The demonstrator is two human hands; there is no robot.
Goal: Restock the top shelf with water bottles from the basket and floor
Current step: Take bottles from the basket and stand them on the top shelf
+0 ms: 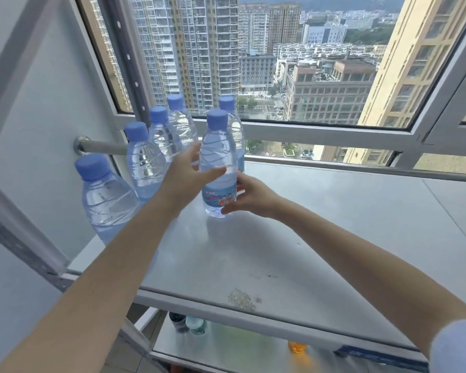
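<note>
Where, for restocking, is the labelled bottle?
Head view: the clear blue-capped labelled water bottle stands left-centre on the metal top shelf, between the left hand and right hand.

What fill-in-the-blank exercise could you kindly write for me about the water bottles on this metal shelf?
1. All the water bottles on the top shelf have caps coloured ___.
2. Counting the held bottle, ___ bottles stand on that shelf.
3. The left hand and the right hand hold the same bottle, which stands ___.
Missing words: blue; six; upright.
</note>
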